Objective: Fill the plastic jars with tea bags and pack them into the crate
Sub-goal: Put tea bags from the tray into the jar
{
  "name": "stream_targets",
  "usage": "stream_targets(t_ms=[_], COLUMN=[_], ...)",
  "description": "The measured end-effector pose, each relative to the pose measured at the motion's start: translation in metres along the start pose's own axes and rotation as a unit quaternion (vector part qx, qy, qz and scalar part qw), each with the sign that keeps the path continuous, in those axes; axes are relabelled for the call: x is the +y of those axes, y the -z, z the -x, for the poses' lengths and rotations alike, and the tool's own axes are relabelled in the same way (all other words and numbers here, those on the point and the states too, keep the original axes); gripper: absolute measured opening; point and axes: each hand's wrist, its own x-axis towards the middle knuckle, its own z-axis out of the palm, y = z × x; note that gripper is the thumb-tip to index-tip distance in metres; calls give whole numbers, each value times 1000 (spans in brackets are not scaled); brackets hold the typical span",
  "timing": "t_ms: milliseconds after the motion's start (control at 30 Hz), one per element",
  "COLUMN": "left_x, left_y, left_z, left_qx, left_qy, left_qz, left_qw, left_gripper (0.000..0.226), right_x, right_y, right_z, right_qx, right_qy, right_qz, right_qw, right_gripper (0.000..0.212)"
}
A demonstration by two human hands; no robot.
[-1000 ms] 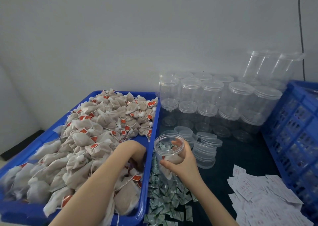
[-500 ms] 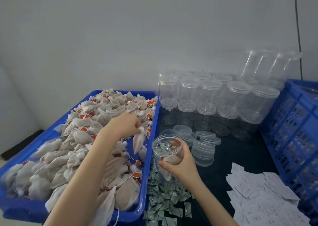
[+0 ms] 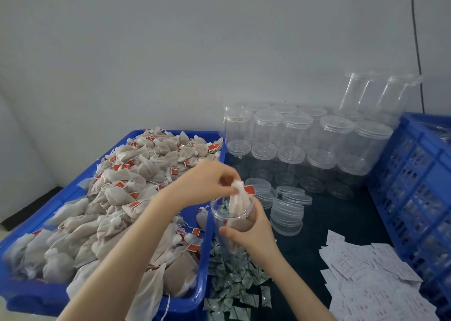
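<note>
My right hand (image 3: pixel 251 232) grips a clear open plastic jar (image 3: pixel 230 214) just right of the blue tray (image 3: pixel 39 296). My left hand (image 3: pixel 207 184) pinches the top of a tea bag (image 3: pixel 240 198) with a red tag, and the bag's lower part hangs inside the jar's mouth. The tray holds a heap of tea bags (image 3: pixel 122 198). Part of a blue crate (image 3: pixel 415 186) shows at the right edge.
Several empty lidded jars (image 3: pixel 297 145) are stacked against the wall. Loose lids (image 3: pixel 288 213) are piled behind the held jar. Small green sachets (image 3: pixel 234 286) lie below it, and white paper slips (image 3: pixel 371 279) are spread at the lower right on the dark tabletop.
My left hand lifted a tea bag out of the tray and carried it right, over the jar; the bag now hangs into the jar's mouth. My right hand kept holding the jar.
</note>
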Motion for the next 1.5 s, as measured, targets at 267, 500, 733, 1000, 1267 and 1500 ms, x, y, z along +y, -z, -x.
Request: stream_targets(t_ms=[267, 500, 733, 1000, 1267, 1500], left_x=[-43, -97, -86, -66, -18, 21], left_y=[-3, -16, -7, 2, 21, 12], left_z=[-3, 25, 17, 8, 3, 5], left_qx=[11, -130, -13, 93, 208, 152], left_qy=[133, 397, 346, 226, 86, -34], left_qz=[-105, -296, -240, -86, 46, 47], left_qw=[986, 859, 907, 966, 973, 987], left_gripper=[26, 24, 23, 11, 9, 16], right_x=[6, 8, 7, 8, 9, 8], right_y=[9, 15, 14, 18, 13, 9], right_z=[4, 6, 7, 6, 4, 4], right_qx=[16, 17, 17, 13, 8, 12], right_qy=[-11, -7, -10, -18, -17, -14], right_qz=[8, 24, 20, 18, 22, 29], right_qw=[1000, 1000, 1000, 1000, 1000, 999], right_gripper=[88, 81, 85, 80, 81, 81])
